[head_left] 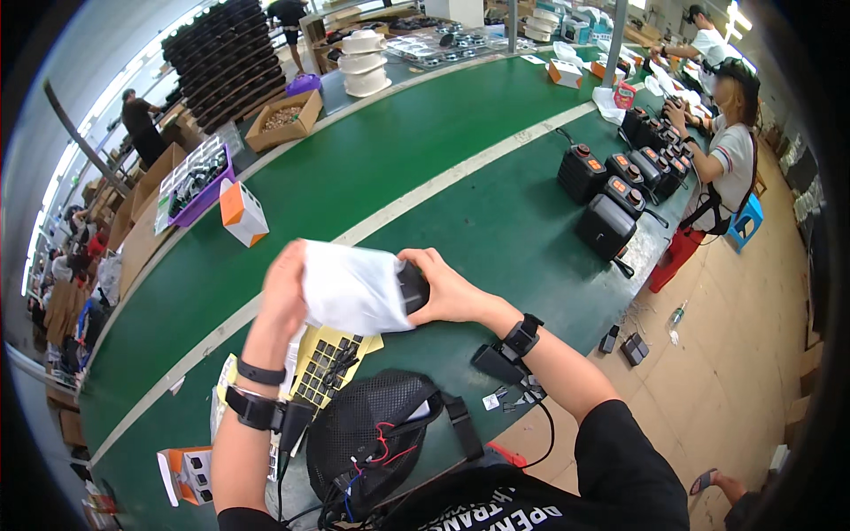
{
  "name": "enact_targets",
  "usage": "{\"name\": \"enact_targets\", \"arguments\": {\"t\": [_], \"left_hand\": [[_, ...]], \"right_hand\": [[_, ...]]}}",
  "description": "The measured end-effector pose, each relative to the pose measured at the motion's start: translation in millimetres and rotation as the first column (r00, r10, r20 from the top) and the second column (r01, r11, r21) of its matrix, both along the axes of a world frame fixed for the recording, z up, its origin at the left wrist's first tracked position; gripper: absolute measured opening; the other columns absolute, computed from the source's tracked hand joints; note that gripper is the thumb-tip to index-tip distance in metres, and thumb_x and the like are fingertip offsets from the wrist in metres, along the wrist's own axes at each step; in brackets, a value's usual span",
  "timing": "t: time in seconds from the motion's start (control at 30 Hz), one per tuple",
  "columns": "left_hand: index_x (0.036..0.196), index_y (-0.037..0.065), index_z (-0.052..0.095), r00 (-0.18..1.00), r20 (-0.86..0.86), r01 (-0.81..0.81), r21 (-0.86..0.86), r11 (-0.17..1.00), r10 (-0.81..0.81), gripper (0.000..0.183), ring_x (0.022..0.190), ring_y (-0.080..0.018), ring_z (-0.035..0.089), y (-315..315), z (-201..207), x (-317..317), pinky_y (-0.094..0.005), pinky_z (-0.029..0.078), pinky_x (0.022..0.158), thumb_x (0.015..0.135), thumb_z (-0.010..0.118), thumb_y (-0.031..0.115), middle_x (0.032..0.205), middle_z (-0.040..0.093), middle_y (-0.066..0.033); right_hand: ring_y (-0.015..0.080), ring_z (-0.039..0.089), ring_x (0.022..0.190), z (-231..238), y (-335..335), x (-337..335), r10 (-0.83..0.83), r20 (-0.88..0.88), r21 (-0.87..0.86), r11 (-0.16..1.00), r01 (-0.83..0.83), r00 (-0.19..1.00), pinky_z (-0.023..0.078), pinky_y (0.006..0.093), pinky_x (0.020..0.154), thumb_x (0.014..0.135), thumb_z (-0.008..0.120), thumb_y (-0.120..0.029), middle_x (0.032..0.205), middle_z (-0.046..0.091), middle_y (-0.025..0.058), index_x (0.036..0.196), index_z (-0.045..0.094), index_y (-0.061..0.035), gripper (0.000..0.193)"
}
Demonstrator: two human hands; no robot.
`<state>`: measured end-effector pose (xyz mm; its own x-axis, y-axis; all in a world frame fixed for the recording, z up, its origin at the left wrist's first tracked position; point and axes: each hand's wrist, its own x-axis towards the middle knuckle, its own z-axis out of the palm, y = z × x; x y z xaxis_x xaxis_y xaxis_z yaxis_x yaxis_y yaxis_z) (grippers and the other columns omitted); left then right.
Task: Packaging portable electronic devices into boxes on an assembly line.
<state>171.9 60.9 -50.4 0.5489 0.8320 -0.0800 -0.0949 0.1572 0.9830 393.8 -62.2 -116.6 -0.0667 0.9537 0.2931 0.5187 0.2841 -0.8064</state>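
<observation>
Above the green work surface, a thin white bag (350, 288) is held up between my two hands. A black boxy device (413, 286) sticks out of its right end; the rest of it is covered. My left hand (285, 288) wraps round the bag's left end, its fingers partly hidden behind it. With thumb and fingers curled, my right hand (450, 290) grips the bare black end. Beneath lie a yellow sheet of small black labels (320, 376) and a coil of black cable (341, 361). Both wrists wear black straps with small modules.
Several black devices with orange displays (627, 196) stand at the right, near a co-worker (730, 159). An orange-and-white box (243, 214) sits on the belt (425, 155), by a purple tray (202, 190). A black mesh bag (367, 434) with wires lies against me.
</observation>
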Motion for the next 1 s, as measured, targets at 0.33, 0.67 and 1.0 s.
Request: {"name": "enact_targets", "arguments": {"t": [0.33, 0.67, 1.0], "left_hand": [[0.104, 0.002, 0.055, 0.607, -0.216, -0.725, 0.243, 0.644, 0.765, 0.044, 0.081, -0.0247, 0.06, 155, -8, -164, -0.0341, 0.05, 0.065, 0.088, 0.051, 0.042, 0.092, 0.058, -0.0113], [0.089, 0.002, 0.059, 0.566, -0.816, 0.491, 0.448, 0.747, 0.116, 0.039, 0.082, -0.0225, 0.056, -46, -5, -43, -0.0328, 0.044, 0.071, 0.065, 0.077, 0.026, 0.089, 0.058, -0.012], [0.085, 0.0, 0.06, 0.532, -0.845, 0.592, 0.419, 0.688, 0.057, 0.029, 0.065, -0.015, 0.054, -72, -30, -38, -0.0267, 0.044, 0.061, 0.063, 0.077, 0.012, 0.07, 0.057, -0.0054]], "right_hand": [[0.0204, 0.053, 0.084, -15, 6, -3, -0.031, -0.154, -0.068, 0.997, 0.021, 0.988, 0.046, 0.031, 0.073, 0.067, 0.076, -0.019, 0.1, 0.054, 0.0109, 0.114, 0.046, -0.0016, 0.058], [0.0158, 0.052, 0.073, -14, 1, 5, -0.08, -0.177, -0.131, 0.99, 0.057, 0.981, 0.045, 0.029, 0.07, 0.064, 0.078, -0.017, 0.099, 0.057, 0.0086, 0.108, 0.048, -0.0014, 0.055], [0.0191, 0.054, 0.074, -17, 2, 2, -0.053, -0.219, -0.111, 0.993, 0.029, 0.974, 0.047, 0.0302, 0.068, 0.061, 0.08, -0.016, 0.095, 0.053, 0.0115, 0.117, 0.042, -0.0009, 0.069]]}}
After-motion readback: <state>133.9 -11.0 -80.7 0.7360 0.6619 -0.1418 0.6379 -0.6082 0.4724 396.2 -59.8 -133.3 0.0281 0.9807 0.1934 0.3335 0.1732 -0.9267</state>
